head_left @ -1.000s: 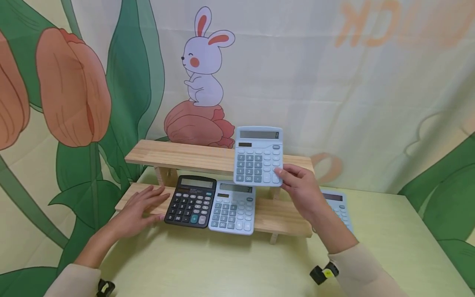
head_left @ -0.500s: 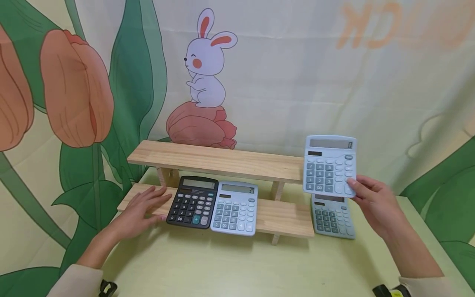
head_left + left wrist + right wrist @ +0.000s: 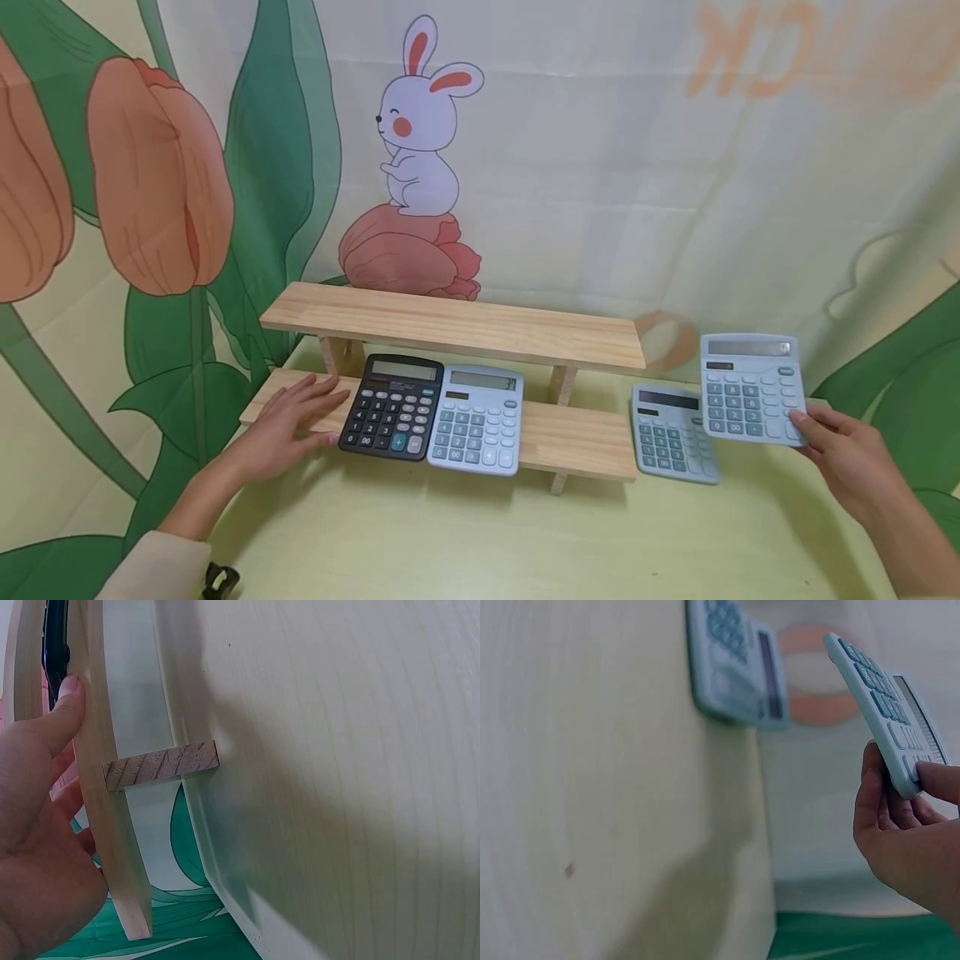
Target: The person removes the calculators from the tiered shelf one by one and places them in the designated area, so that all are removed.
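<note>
My right hand (image 3: 851,454) pinches a light blue calculator (image 3: 750,387) by its lower right corner, thumb on the keys and fingers behind. It is held up off the table, as the right wrist view shows. Just left of it, a second blue calculator (image 3: 667,433) lies on the table beside the shelf. My left hand (image 3: 288,429) rests at the left end of the lower shelf board (image 3: 97,765), fingers spread over the wood. Its thumb is at the lower left corner of a black calculator (image 3: 392,408). Against that one's right side leans another blue calculator (image 3: 476,421), its display reading 37.
A two-tier wooden shelf stands at the back of the table, with a bare upper board (image 3: 450,321). The pale table (image 3: 450,542) stretches in front of it. Behind hangs a printed cloth (image 3: 585,167) with a rabbit and tulips.
My right hand has carried its blue calculator from in front of the shelf to the far right and lowered it. The calculator on the table came into fuller view. My left hand stayed put.
</note>
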The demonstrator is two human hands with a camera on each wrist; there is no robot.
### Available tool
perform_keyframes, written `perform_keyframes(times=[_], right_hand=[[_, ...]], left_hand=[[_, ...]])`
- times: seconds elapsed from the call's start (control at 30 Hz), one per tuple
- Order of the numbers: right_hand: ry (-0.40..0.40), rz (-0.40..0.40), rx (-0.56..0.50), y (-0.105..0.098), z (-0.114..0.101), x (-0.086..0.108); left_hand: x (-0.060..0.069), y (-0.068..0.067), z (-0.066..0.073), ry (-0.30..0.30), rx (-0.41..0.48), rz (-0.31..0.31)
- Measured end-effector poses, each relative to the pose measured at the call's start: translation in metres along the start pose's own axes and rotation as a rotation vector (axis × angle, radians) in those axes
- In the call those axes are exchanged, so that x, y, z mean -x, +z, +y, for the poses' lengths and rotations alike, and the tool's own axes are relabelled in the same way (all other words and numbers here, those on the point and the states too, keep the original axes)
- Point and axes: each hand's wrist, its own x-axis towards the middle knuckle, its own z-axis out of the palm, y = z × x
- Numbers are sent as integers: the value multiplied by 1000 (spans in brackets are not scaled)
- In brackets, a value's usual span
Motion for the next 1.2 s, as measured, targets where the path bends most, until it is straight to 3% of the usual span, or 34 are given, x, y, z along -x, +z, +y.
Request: perform_keyframes(times=[0.27,0.43,0.73,0.87,1.2], right_hand=[[85,87,120,-41,36,-3],[158,108,236,-56,50,-6],[285,122,342,-60,58,-11],[281,122,403,-59,61,-12],[248,205,700,-61,66,-12]], left_hand=[[1,-1,2,-1,-1,-3],[0,-1,3,5,2,-5],[1,-3,2,8,5,-7],[1,-3,2,5,5,-8],[1,-2,2,9,4,-6]])
